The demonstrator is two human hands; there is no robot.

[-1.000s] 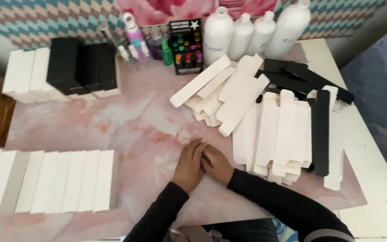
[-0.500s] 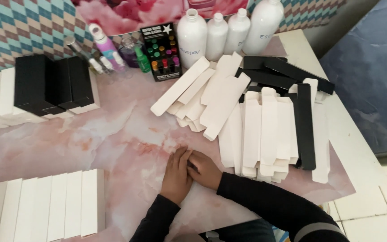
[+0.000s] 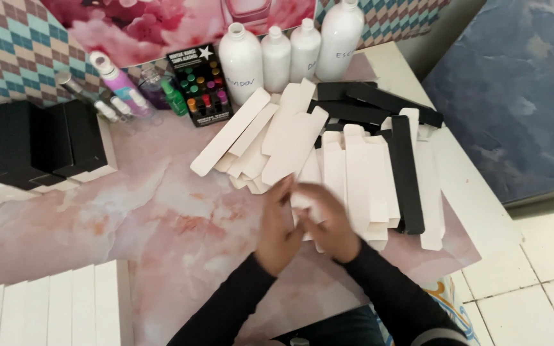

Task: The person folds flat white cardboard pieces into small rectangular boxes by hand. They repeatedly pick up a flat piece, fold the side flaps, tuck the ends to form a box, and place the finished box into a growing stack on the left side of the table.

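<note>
Flat white carton blanks (image 3: 360, 186) lie fanned on the pink marbled table (image 3: 161, 218), and both hands meet at their near edge. Left hand (image 3: 276, 227) and right hand (image 3: 331, 224) are blurred; whether they pinch a blank, I cannot tell. Farther off lie black blanks (image 3: 379, 102), then white bottles (image 3: 277, 54).

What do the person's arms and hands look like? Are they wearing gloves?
No gloves. The left hand and the right hand are both bare, and look a little blurry in the picture. Each arm wears a long, snug, dark sleeve, black or nearly so, that reaches to the wrist. No rings, watch or bracelets can be made out.
</note>
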